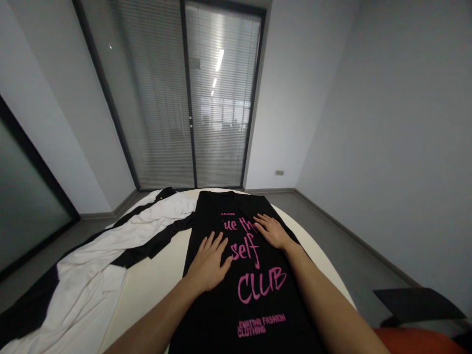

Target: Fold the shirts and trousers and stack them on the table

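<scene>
A black T-shirt (217, 314) with pink lettering lies spread on a pale round table, its neckline toward the far edge. One side of it appears folded in, as the printed words are cut off at the left. My left hand (209, 260) rests flat on the left part of the shirt, fingers spread. Higher up and to the right, my right hand (271, 230) lies on the shirt over part of the lettering, its fingers stretched out. Neither hand grips the cloth.
White-and-black clothing (92, 260) lies loosely across the left of the table (155, 280). At the lower right stands an orange chair (413, 340) with a dark part (420, 302) above it. Glass doors with blinds (221, 123) rise beyond the table.
</scene>
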Demonstrator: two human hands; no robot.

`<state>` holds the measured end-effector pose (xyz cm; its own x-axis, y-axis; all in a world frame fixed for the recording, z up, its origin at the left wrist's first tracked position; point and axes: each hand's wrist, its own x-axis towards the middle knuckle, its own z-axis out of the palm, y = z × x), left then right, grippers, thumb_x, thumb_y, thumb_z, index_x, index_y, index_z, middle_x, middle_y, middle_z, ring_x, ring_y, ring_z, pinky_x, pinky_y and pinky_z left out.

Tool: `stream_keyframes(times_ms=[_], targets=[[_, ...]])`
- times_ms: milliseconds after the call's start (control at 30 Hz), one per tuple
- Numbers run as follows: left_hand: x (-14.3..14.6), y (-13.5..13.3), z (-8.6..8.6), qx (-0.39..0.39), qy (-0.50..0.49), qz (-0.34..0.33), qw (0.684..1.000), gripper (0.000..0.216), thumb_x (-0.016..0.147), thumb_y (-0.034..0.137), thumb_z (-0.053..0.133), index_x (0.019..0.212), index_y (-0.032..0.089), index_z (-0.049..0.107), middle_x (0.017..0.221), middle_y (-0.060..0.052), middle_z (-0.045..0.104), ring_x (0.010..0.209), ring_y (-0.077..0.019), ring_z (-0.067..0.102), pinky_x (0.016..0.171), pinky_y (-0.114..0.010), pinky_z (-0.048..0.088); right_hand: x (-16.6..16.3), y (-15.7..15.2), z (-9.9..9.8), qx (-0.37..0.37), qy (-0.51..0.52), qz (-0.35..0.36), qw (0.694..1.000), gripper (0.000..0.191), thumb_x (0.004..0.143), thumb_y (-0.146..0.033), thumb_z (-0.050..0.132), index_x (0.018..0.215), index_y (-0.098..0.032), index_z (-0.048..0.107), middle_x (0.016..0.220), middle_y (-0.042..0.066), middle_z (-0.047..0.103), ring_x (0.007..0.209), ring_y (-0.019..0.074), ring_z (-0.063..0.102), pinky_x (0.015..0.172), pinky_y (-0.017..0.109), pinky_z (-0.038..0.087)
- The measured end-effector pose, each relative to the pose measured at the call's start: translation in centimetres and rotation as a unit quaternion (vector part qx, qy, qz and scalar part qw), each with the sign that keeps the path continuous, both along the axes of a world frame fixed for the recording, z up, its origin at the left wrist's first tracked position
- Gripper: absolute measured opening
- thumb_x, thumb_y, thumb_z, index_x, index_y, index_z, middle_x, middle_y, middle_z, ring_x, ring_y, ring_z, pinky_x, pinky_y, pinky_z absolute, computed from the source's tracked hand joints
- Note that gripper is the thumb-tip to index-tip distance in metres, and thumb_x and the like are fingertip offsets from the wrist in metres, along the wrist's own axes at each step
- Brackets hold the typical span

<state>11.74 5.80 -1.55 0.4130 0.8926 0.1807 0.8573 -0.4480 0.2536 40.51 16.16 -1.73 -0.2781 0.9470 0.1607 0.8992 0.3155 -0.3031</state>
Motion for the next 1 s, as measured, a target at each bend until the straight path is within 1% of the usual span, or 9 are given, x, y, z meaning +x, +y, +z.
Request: stream_keyframes(times_ms=[100, 267, 367, 467, 667, 767, 867, 933, 1000], targets=[[-0.1, 0.0, 0.1, -0.003, -0.005, -0.001, 1.000, 0.064, 0.099, 0.058, 0.031, 0.149, 0.020, 0.044, 0.160, -0.008, 0.033, 0.150, -0.0325, 0.020, 0.121, -0.054, 0.022, 0.2, 0.0, 0.7, 0.046, 0.020, -0.048, 0.998, 0.062, 0.102, -0.056, 0.021, 0.129, -0.022, 0.066, 0.141, 0.007, 0.058, 0.134, 0.0258, 0.047, 0.114, 0.040, 0.032], [0.0, -0.1, 0.2, -0.012, -0.006, 0.001, 1.000, 0.063, 0.100, 0.058, 0.028, 0.149, 0.022, 0.044, 0.160, -0.007, 0.032, 0.150, -0.0321, 0.020, 0.122, -0.054, 0.021, 2.1, -0.2, 1.3, 0.068, 0.002, -0.307, 0.949, 0.049, 0.098, -0.043, 0.033, 0.126, -0.019, 0.066, 0.129, 0.018, 0.059, 0.121, 0.0328, 0.053, 0.100, 0.043, 0.042], [0.1, -0.1, 0.1, -0.006, 0.000, 0.006, 1.000, 0.062, 0.100, 0.057, 0.031, 0.149, 0.021, 0.044, 0.160, -0.007, 0.033, 0.150, -0.0320, 0.020, 0.122, -0.053, 0.020, 3.3, -0.2, 0.9, 0.038, -0.010, -0.378, 0.925, 0.046, 0.092, -0.043, 0.046, 0.119, -0.013, 0.069, 0.124, 0.023, 0.059, 0.118, 0.0379, 0.053, 0.095, 0.048, 0.044], [0.1, 0.0, -0.1, -0.001, -0.004, 0.006, 1.000, 0.061, 0.100, 0.056, 0.032, 0.149, 0.022, 0.045, 0.160, -0.007, 0.033, 0.150, -0.0316, 0.021, 0.122, -0.053, 0.020, 4.0, 0.1, 0.6, 0.018, -0.005, -0.395, 0.918, 0.045, 0.089, -0.047, 0.050, 0.108, -0.013, 0.073, 0.117, 0.023, 0.061, 0.115, 0.0386, 0.056, 0.092, 0.050, 0.046], [0.0, -0.1, -0.1, 0.001, -0.011, 0.004, 1.000, 0.060, 0.100, 0.056, 0.032, 0.148, 0.022, 0.045, 0.160, -0.007, 0.033, 0.150, -0.0314, 0.021, 0.122, -0.053, 0.021, 4.2, 0.8, 0.7, -0.017, 0.027, -0.366, 0.930, 0.036, 0.090, -0.043, 0.050, 0.101, -0.017, 0.072, 0.104, 0.016, 0.070, 0.102, 0.0307, 0.065, 0.085, 0.038, 0.049], [0.0, -0.2, 0.0, 0.002, -0.008, 0.006, 1.000, 0.060, 0.100, 0.055, 0.033, 0.148, 0.022, 0.045, 0.160, -0.007, 0.034, 0.150, -0.0313, 0.021, 0.122, -0.053, 0.021, 4.3, 1.1, 0.8, -0.025, 0.045, -0.351, 0.935, 0.038, 0.094, -0.043, 0.046, 0.109, -0.016, 0.069, 0.102, 0.016, 0.072, 0.099, 0.0283, 0.068, 0.082, 0.035, 0.049], [0.1, -0.2, 0.0, -0.001, -0.003, 0.008, 1.000, 0.061, 0.100, 0.055, 0.033, 0.149, 0.021, 0.045, 0.160, -0.007, 0.033, 0.150, -0.0319, 0.021, 0.122, -0.052, 0.020, 4.5, 1.1, 0.9, -0.023, 0.057, -0.331, 0.942, 0.042, 0.095, -0.039, 0.049, 0.127, -0.014, 0.060, 0.109, 0.016, 0.072, 0.103, 0.0266, 0.068, 0.085, 0.033, 0.049], [0.0, -0.2, 0.1, -0.004, -0.004, 0.009, 1.000, 0.061, 0.100, 0.055, 0.032, 0.149, 0.021, 0.045, 0.160, -0.007, 0.033, 0.150, -0.0323, 0.021, 0.122, -0.052, 0.020, 4.6, 1.1, 1.0, -0.022, 0.064, -0.305, 0.950, 0.046, 0.094, -0.035, 0.052, 0.137, -0.017, 0.053, 0.114, 0.013, 0.072, 0.104, 0.0236, 0.068, 0.086, 0.030, 0.049], [0.0, -0.3, 0.1, -0.006, -0.009, 0.011, 1.000, 0.061, 0.100, 0.056, 0.033, 0.149, 0.022, 0.045, 0.160, -0.007, 0.033, 0.150, -0.0323, 0.021, 0.122, -0.052, 0.020, 4.7, 1.0, 1.3, -0.025, 0.066, -0.273, 0.960, 0.044, 0.093, -0.031, 0.055, 0.136, -0.021, 0.055, 0.118, 0.009, 0.071, 0.107, 0.0204, 0.068, 0.089, 0.027, 0.049]])
